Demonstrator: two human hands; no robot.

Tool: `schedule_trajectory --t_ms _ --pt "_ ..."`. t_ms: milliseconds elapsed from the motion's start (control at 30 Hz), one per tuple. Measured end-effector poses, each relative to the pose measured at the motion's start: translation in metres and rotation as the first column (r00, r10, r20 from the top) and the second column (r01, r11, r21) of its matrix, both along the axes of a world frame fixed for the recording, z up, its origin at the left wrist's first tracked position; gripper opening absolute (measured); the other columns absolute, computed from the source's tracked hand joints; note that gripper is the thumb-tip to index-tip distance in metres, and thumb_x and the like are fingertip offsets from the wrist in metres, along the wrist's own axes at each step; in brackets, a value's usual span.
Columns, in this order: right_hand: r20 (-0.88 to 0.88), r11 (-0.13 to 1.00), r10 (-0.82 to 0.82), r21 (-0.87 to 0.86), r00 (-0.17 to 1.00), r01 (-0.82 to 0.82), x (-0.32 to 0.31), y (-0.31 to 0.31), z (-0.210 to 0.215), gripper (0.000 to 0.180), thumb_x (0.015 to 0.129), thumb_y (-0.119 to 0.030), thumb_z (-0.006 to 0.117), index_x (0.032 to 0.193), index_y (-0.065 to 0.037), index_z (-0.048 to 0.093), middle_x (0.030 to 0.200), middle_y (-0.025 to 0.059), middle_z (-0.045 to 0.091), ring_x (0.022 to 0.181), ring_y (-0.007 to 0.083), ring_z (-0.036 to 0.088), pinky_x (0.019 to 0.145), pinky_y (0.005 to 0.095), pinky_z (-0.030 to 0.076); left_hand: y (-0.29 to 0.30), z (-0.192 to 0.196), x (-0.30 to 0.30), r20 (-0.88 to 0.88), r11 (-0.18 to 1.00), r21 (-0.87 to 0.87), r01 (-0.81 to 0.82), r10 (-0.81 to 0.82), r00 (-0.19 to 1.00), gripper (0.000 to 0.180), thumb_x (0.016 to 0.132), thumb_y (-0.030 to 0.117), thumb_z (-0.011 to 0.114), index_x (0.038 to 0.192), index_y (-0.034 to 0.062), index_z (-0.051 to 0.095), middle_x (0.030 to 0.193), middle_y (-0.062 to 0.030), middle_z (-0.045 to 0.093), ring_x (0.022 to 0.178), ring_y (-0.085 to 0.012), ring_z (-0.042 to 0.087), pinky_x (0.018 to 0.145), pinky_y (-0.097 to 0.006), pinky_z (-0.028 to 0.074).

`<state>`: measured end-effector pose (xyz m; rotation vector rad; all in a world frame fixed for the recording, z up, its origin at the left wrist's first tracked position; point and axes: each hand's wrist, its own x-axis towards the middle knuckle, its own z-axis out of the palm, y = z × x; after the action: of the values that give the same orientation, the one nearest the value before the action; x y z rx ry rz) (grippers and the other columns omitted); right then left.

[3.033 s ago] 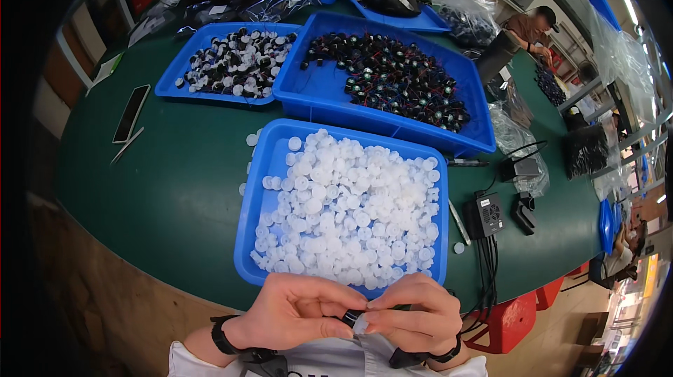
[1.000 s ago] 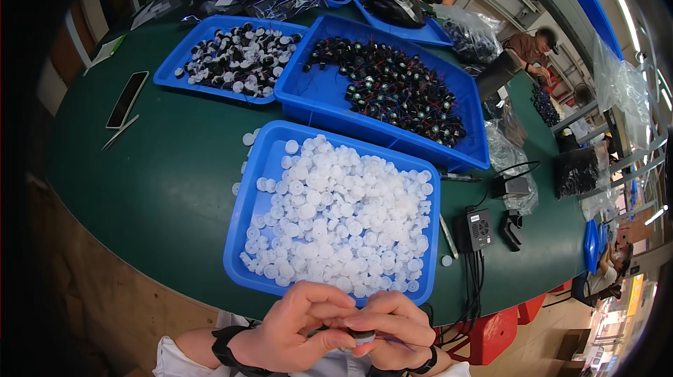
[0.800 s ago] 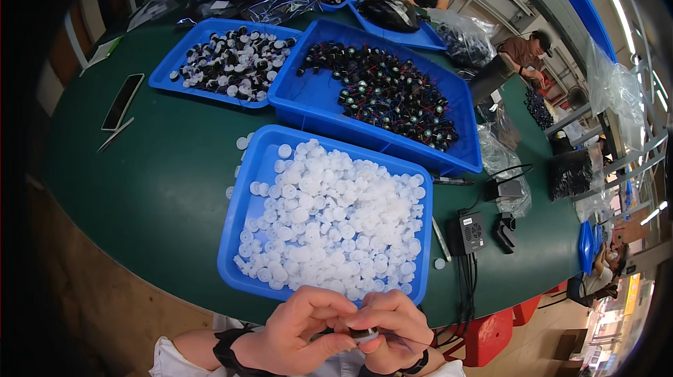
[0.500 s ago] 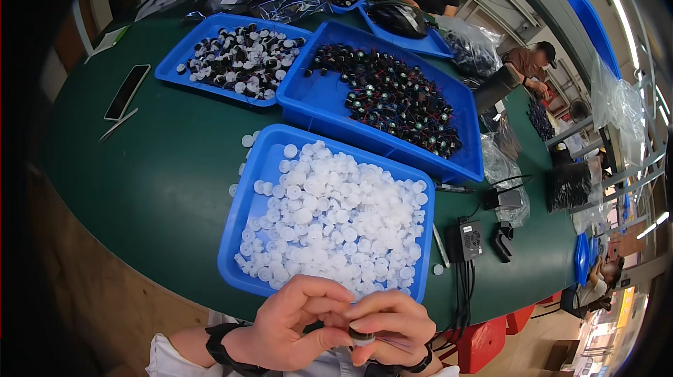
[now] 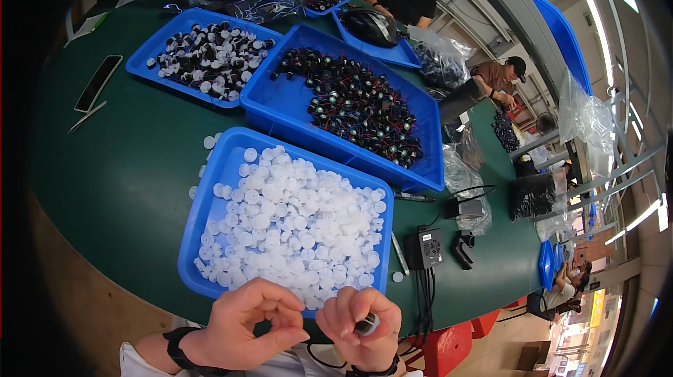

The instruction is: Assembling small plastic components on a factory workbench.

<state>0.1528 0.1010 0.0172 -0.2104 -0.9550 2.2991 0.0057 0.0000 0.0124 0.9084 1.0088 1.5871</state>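
Head view: both hands at the near table edge, small cap pinched in the right

Head camera shows us two bare hands close together at the lower edge of the picture, just in front of a blue tray point(image 5: 210, 198) filled with white round caps point(image 5: 294, 226). We note the right hand point(image 5: 361, 324) with its fingers curled and pressed around a small dark part with a pale round cap point(image 5: 367, 323), pinched at the fingertips. The left hand point(image 5: 249, 321) sits just beside it, thumb and forefinger bent toward each other in a loose ring; we cannot tell whether anything lies between them. A dark band shows on each wrist.

We record the held part below the near rim of the white-cap tray, above the table edge, apart from the tray's contents. A few loose white caps point(image 5: 208, 142) lie on the green table point(image 5: 119, 180) beside the tray's left wall.

Behind it we see a larger blue tray point(image 5: 280, 107) of dark wired parts, and to its left a third blue tray point(image 5: 151, 47) of mixed black and white pieces. A phone point(image 5: 98, 82) lies at the far left. A small black box point(image 5: 424, 248) with cables stands right of the near tray. Other people are seated along the far side of the table.
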Motion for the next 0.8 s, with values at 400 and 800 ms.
schedule_trajectory --t_ms 400,800 --pt "0.061 -0.059 -0.385 0.994 0.921 -0.09 -0.01 0.015 0.03 0.037 0.059 -0.019 0.073 0.092 -0.004 0.065 0.084 0.0036 0.062 0.065 0.0135 0.052 0.056 0.0239 0.033 0.005 0.0 -0.01 0.516 0.954 0.021 0.299 -0.266 0.815 0.046 0.077 -0.008 0.059 0.116 -0.0018 0.035 0.105 -0.014 0.052 0.099 -0.0176 0.052 0.084 -0.029 0.045" --pt "0.086 0.104 -0.427 0.994 0.9 -0.046 -0.009 0.011 0.026 0.031 0.055 -0.015 0.074 0.083 -0.004 0.065 0.072 0.0034 0.059 0.065 0.0167 0.048 0.057 0.0273 0.034 0.008 0.007 -0.01 0.492 0.947 -0.048 0.318 -0.255 0.832 0.047 0.079 -0.008 0.054 0.119 -0.0031 0.032 0.106 -0.0171 0.055 0.095 -0.0194 0.055 0.081 -0.03 0.046"
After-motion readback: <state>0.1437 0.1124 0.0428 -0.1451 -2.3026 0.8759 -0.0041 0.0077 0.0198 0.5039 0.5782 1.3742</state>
